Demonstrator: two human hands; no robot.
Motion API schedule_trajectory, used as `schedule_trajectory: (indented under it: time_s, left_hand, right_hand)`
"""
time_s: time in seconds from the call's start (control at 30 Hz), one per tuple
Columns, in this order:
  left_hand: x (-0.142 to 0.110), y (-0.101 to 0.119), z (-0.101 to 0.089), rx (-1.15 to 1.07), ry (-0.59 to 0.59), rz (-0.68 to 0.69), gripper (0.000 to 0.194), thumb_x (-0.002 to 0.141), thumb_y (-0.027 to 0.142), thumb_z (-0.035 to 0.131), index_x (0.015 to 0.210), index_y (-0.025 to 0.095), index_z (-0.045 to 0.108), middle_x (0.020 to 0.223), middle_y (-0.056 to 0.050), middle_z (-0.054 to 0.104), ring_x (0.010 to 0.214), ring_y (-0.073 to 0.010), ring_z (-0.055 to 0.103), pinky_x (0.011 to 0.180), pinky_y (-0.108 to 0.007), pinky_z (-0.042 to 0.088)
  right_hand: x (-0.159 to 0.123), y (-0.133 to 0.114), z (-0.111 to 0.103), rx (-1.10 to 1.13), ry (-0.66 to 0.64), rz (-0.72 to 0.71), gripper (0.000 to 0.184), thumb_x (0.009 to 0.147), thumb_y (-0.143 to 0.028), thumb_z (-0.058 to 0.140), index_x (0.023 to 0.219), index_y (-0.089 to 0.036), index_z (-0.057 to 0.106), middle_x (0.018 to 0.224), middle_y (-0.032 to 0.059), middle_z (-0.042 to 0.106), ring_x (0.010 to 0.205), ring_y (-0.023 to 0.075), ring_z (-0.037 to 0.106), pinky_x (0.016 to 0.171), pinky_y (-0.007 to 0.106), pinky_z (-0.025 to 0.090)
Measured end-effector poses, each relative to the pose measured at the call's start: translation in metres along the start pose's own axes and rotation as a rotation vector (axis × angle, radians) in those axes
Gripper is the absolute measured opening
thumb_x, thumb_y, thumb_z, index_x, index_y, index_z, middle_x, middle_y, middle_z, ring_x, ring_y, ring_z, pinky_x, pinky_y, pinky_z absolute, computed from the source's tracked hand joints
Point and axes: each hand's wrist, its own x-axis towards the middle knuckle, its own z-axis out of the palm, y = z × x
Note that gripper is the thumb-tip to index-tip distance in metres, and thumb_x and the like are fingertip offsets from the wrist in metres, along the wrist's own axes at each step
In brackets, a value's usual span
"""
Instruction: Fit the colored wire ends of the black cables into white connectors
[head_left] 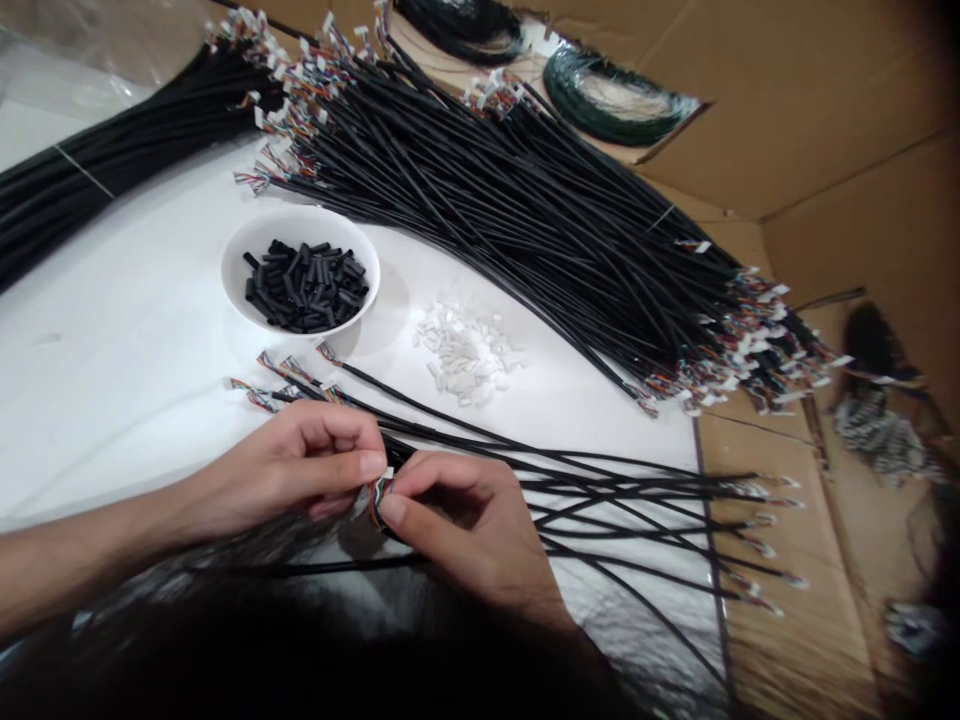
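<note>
My left hand and right hand pinch the bright wires and their white tip between their fingers, just below the bowl on the bench.

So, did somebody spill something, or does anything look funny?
Maybe: little white pieces lie loose on the table beside the bowl, while black tubes sit inside it. The white pieces could be there on purpose, though. I see nothing broken.
</note>
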Motion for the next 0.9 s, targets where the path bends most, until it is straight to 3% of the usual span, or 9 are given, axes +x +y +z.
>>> schedule_trajectory:
  time_s: [0.4, 0.63, 0.9]
  left_hand:
    - [-0.0008, -0.0009, 0.0024, 0.014, 0.024, -0.003, 0.035, 0.093, 0.04, 0.062, 0.07, 0.014, 0.057, 0.049, 0.006, 0.045, 0.046, -0.0048, 0.033, 0.044, -0.016, 0.023]
    - [-0.0008, 0.0005, 0.0029, 0.047, 0.04, 0.005, 0.034, 0.092, 0.038, 0.063, 0.069, 0.014, 0.056, 0.049, 0.006, 0.045, 0.046, -0.0053, 0.034, 0.044, -0.016, 0.023]
    - [-0.0023, 0.0023, 0.0067, 0.081, 0.082, -0.006, 0.037, 0.091, 0.041, 0.064, 0.067, 0.014, 0.055, 0.049, 0.006, 0.044, 0.046, -0.0052, 0.034, 0.043, -0.016, 0.022]
  right_hand:
    - [0.0001, -0.0015, 0.0033, -0.095, 0.039, 0.004, 0.015, 0.071, -0.025, 0.075, 0.061, -0.016, 0.069, 0.063, 0.0025, 0.063, 0.062, 0.0148, 0.052, 0.059, 0.028, 0.041]
    - [-0.0006, -0.0005, -0.0006, -0.131, -0.014, 0.015, 0.016, 0.076, -0.028, 0.073, 0.064, -0.017, 0.071, 0.062, 0.0011, 0.06, 0.061, 0.0141, 0.051, 0.056, 0.026, 0.04]
    - [0.0001, 0.0012, 0.0039, -0.066, 0.049, 0.05, 0.024, 0.068, -0.036, 0.081, 0.058, -0.018, 0.069, 0.056, 0.0003, 0.059, 0.056, 0.0131, 0.049, 0.051, 0.025, 0.037]
